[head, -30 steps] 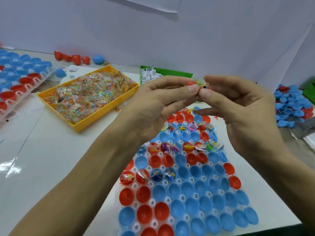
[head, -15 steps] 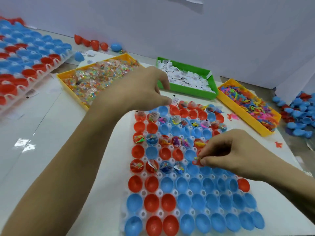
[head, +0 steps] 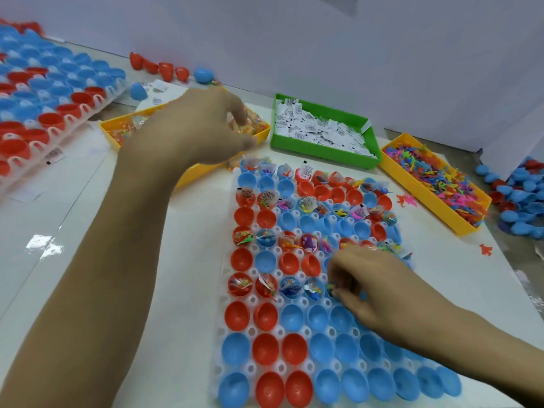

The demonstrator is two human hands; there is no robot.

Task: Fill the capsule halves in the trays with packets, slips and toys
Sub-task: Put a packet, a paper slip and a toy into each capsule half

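Observation:
A white tray (head: 226,278) of red and blue capsule halves lies in front of me; several halves in alternate rows hold packets, slips and toys. My right hand (head: 374,287) is low over the tray's fifth row, fingertips pinching a small packet (head: 332,287) at a blue half. My left hand (head: 200,125) reaches over the yellow tray of bead packets (head: 117,134), fingers curled down into it; whether it holds a packet is hidden by blur. The green tray of paper slips (head: 321,148) and the yellow tray of toys (head: 459,222) stand behind the capsule tray.
Another tray of capsule halves (head: 44,113) lies at the far left. Loose red and blue halves (head: 164,69) sit by the back wall, a pile of them (head: 521,201) at the right edge. Two stray toys (head: 407,200) lie on the table by the toy tray.
My hands have separated from chest height. The right one has come down with the packet to the tray's fifth row; the left has travelled back to the bead packet tray.

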